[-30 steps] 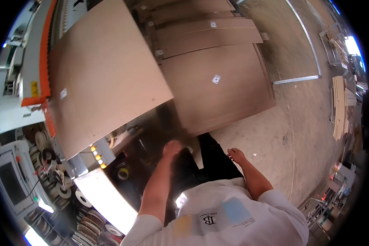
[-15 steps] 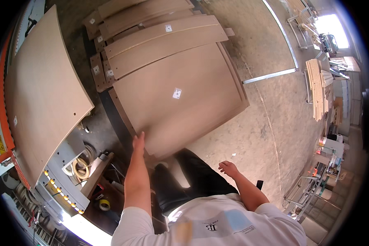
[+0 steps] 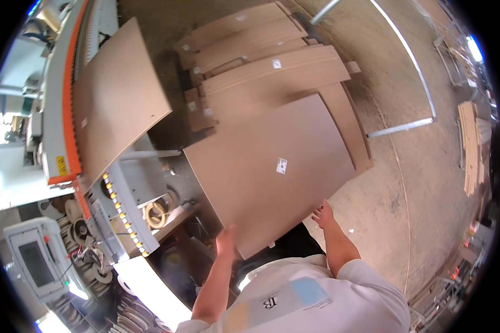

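Note:
A large flat brown wood panel (image 3: 250, 194) with a small white label (image 3: 281, 166) lies tilted across the near end of a stack of similar panels. Its near left corner is at my left hand (image 3: 226, 241), which grips the left edge, slightly blurred, with the thumb on top. By the near right edge is my right hand (image 3: 323, 215), fingers spread apart, close to or just touching the board. The panel's near edge comes up to my body and hides part of my legs.
Left, another brown panel (image 3: 122, 89) rests on a machine with an orange strip (image 3: 68, 111) and yellow rollers (image 3: 116, 205). A control screen (image 3: 36, 263) stands lower left. Stacked boards (image 3: 272, 72) lie beyond, with a metal floor frame (image 3: 402, 128) on the right.
The top panel has come toward me and turned, baring part of the board beneath. My left hand has moved along with its edge. My right hand has risen to the near right edge.

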